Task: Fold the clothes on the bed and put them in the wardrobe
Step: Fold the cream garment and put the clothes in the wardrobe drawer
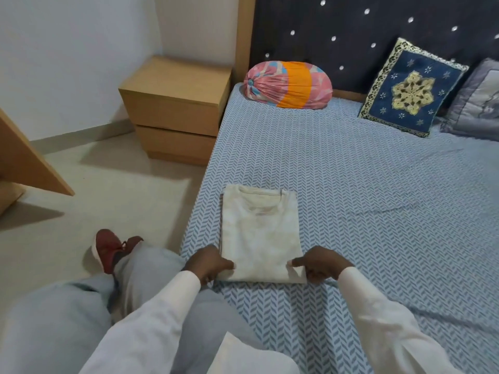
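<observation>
My left hand (209, 263) and right hand (321, 265) pinch the near corners of a cream T-shirt (260, 236), folded into a neat upright rectangle with its ribbed collar at the far end. The shirt lies flat near the left edge of the bed (378, 211), just in front of me. The fingers (226, 264) of the left hand are closed on the near left corner, thumb on top; those of the right hand grip the near right corner, where a small flap of soft cotton turns up.

The bed wears a smooth sheet printed in a blue and white herringbone, lightly creased toward the right. At the far end, against a dark padded headboard (364, 36) studded with shiny buttons, rests a plump round bolster (287, 85) in gathered pink, orange and pale blue cloth. To its right leans a square navy cushion (413, 89) with a gold embroidered star and a braided border, and beside that a grey quilted pillow (478, 101).

A boxy pale wood nightstand (178, 109) with two drawers stands on the tiled floor at far left. My white sleeves, grey trousers and one red shoe (106, 249) fill the near left.
</observation>
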`<state>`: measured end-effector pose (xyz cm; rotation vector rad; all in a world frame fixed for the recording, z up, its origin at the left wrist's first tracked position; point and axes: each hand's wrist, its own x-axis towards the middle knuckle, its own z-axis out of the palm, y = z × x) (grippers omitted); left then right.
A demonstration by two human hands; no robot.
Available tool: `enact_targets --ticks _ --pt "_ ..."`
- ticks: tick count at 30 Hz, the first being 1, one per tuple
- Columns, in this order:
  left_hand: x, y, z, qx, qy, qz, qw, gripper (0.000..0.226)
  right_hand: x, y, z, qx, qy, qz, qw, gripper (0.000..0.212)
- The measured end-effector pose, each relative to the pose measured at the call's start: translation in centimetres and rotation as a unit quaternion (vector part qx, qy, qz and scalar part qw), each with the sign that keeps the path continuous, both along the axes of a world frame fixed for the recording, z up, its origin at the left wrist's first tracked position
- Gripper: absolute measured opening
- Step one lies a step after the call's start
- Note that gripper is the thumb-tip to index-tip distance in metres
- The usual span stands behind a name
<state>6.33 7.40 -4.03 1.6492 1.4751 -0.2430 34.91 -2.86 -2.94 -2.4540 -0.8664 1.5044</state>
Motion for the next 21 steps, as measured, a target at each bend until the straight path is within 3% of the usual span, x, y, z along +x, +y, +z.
enact_targets --ticks 7,11,14,17,21 --pt "-0.9 -1.1 1.1 -0.031 -0.013 -0.058 0.998 0.021 -1.2 -1.5 0.7 0.038 0.076 -0.027 0.996 0.035" --pt "-3.0 0.4 2.3 -0.043 0.012 -0.113 0.993 0.032 -1.5 -2.7 0.4 0.025 0.121 -0.006 0.992 0.041" --pt "-3.3 0.9 2.0 -0.038 0.069 -0.164 0.983 0.032 -2.4 -2.9 -0.4 -0.018 0.083 0.034 0.996 0.043" --pt "-2.5 2.1 1.0 -0.059 0.043 -0.089 0.993 0.034 -1.6 -0.9 -0.7 0.0 -0.011 0.045 0.999 0.049" --pt "-0.5 6.5 0.2 0.118 -0.021 0.07 0.99 0.022 0.4 3.7 -0.8 0.188 -0.091 -0.047 0.977 0.034"
